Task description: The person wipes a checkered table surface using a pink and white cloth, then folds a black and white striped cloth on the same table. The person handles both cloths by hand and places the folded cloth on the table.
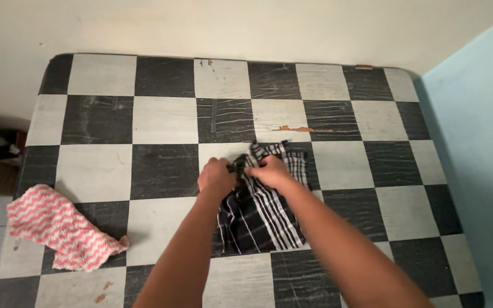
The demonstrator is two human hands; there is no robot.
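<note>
A black cloth with white stripes (261, 219) lies crumpled near the middle of a table with a black and white chequered top (161, 117). My left hand (216, 177) grips the cloth's upper left part with closed fingers. My right hand (270, 171) pinches the cloth just beside it, at the top. Both forearms reach in from the bottom edge and cover part of the cloth.
A red and white zigzag-patterned cloth (58, 228) lies at the table's left edge, partly hanging over it. A cream wall runs behind the table and a pale blue wall stands on the right. Dark clutter sits on the floor at the far left.
</note>
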